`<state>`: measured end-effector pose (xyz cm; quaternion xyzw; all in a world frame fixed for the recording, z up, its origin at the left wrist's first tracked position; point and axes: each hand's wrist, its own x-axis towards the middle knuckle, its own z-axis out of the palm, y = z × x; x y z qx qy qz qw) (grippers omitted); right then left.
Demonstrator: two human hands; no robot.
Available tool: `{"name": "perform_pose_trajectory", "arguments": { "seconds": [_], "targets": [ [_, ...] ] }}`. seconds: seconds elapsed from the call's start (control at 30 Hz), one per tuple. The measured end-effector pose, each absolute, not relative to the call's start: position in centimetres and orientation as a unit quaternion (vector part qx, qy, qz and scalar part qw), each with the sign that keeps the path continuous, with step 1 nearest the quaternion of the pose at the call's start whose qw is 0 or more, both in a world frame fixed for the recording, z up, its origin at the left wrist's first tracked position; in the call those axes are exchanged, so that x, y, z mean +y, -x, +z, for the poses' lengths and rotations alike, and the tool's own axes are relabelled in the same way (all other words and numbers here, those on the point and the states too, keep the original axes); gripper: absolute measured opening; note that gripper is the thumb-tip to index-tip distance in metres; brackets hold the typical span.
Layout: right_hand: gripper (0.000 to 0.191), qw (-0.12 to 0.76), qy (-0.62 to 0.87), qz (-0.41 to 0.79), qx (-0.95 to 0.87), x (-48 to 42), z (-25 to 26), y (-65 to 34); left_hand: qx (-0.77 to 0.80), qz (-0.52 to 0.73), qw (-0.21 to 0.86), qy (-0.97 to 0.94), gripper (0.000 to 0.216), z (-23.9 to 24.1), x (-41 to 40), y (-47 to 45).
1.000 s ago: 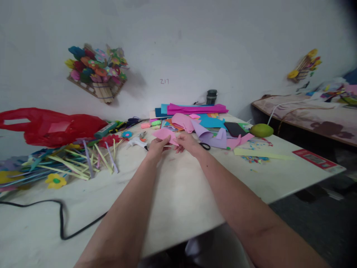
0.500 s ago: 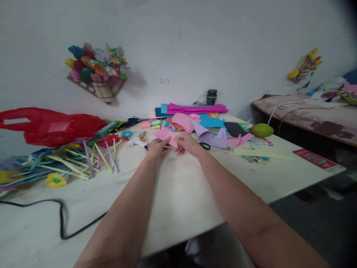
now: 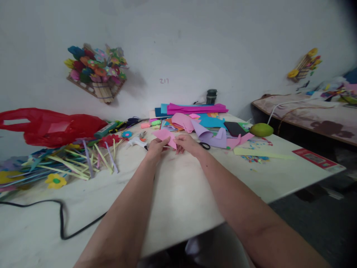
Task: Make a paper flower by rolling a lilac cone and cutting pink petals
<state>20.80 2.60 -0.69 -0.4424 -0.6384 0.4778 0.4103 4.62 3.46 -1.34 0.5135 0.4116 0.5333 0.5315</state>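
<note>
Hands meet over the tabletop [image 3: 178, 193]: the left hand [image 3: 156, 146] and right hand [image 3: 187, 143] each pinch an edge of a pink paper [image 3: 165, 134], apparently lifted just off the surface. Scissors [image 3: 205, 146] lie just beside the right hand, a glue gun [image 3: 137, 142] near the left.

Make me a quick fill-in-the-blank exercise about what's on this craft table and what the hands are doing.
1. Both hands, the left hand and the right hand, hold a piece of ____ paper.
2. The round fruit near the table's far right edge is ____ in colour.
3. The plastic bag at the left is ____.
4. The cable lying across the near left of the table is ____.

Missing words: pink; green; red; black
</note>
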Motion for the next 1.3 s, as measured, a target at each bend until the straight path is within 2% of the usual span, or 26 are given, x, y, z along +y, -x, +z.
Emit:
{"name": "perform_pose_trajectory", "arguments": {
  "seconds": [0.37,0.63,0.9,1.13,1.3],
  "targets": [
    [0.022,0.417,0.406,0.469,-0.664,2.6,-0.8,-21.1,0.408,0.58,0.553,-0.437,0.045,-0.9,3.3,-5.1],
    [0.02,0.39,0.362,0.488,-0.692,1.7,0.0,-21.1,0.385,0.657,0.541,-0.357,0.034,-0.7,3.6,-5.2],
    [0.019,0.368,0.347,0.529,-0.681,1.5,0.5,-21.1,0.387,0.663,0.538,-0.348,0.032,-0.8,3.8,-5.2],
    [0.009,0.368,0.359,0.521,-0.681,1.7,0.2,-20.9,0.389,0.663,0.543,-0.339,0.034,-0.4,3.4,-5.3],
    [0.009,0.368,0.379,0.511,-0.678,1.2,0.5,-20.7,0.374,0.667,0.55,-0.336,0.029,-0.7,3.6,-5.2]
  ]
}}
